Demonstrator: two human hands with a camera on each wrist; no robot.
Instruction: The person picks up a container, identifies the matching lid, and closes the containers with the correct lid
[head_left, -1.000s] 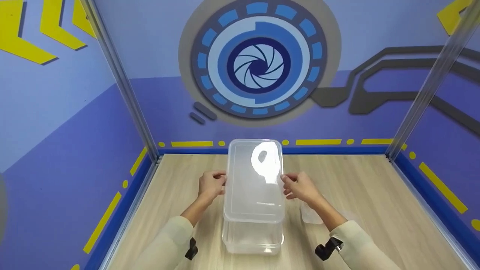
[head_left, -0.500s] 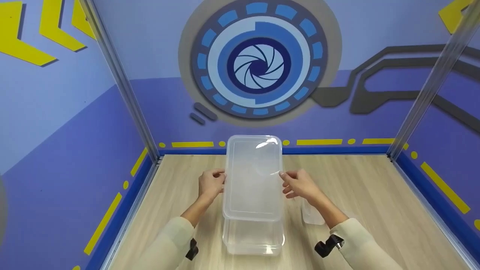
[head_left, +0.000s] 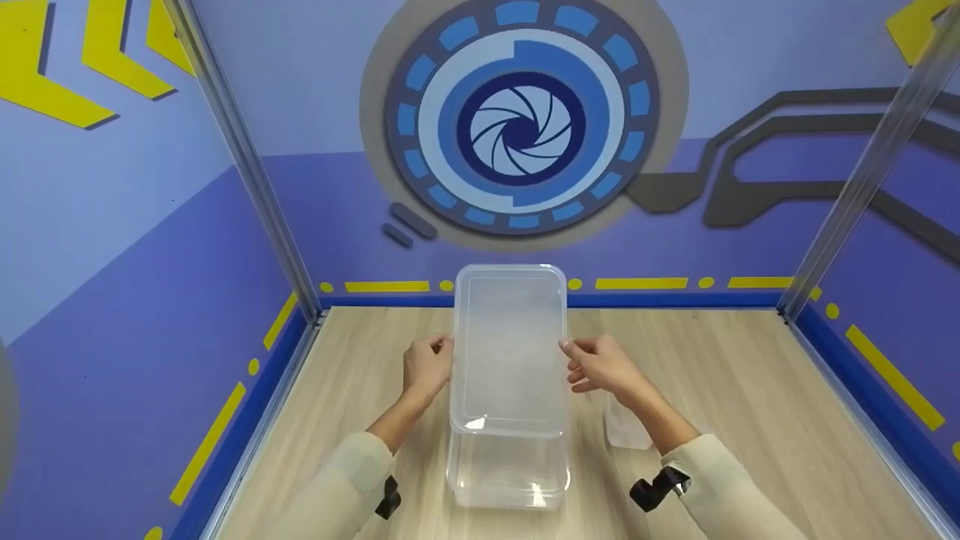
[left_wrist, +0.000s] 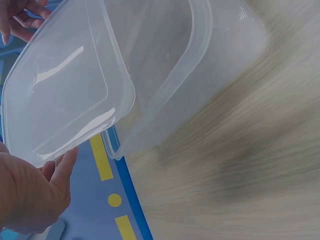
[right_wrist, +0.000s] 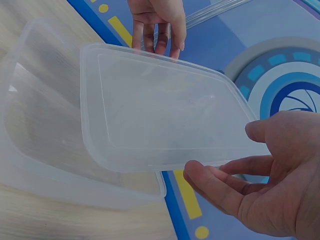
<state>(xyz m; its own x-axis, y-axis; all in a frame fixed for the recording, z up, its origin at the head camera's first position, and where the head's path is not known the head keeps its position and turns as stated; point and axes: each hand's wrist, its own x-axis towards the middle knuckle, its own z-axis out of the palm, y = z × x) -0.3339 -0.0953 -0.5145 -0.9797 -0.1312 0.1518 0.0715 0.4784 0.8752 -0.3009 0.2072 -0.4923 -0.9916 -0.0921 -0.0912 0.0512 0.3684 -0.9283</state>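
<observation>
Partly hidden behind lid (head_left: 510, 349) in head view: far part of box (head_left: 508, 469). Hard to make out: any contact between lid and box. Mostly behind right forearm (head_left: 664, 420): another clear piece (head_left: 627, 429) on table (head_left: 727, 360), shape unclear. Cut off in left wrist view: left hand (head_left: 428, 366). Pinching lid by left long edge with left hand, by right one with right hand (head_left: 604, 367). Lid tilted above box; cloudy-clear, rectangular, round-cornered, with inner outline, glint near close edge.

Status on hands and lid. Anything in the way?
Left hand and right hand holding lid by opposite sides. Lid tilted above open container, not seated. Nothing seen blocking; clear plastic piece lies to the right.
</observation>
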